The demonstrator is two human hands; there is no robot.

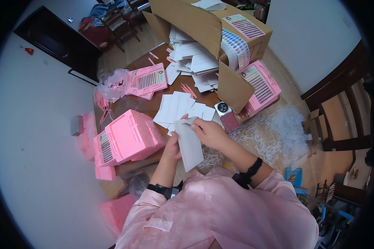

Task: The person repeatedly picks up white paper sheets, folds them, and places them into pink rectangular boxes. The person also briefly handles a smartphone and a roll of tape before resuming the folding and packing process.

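Observation:
My left hand is closed around the side of a flat white paper box, held slanted in front of my chest. At its upper end, the fingers of my right hand pinch the top edge, where a small dark slit shows. Just beyond lie several similar flat white boxes, fanned out on the brown table. A stack of pink plastic cases stands left of my left hand. Ahead of my right hand is a small white device with a round black dial, next to a dark pink block.
A big cardboard box spills white flat boxes at the back. Pink lash cases stand right of it, others left. Pink tweezers lie mid-table, near a plastic bag. White shredded filler covers floor at right.

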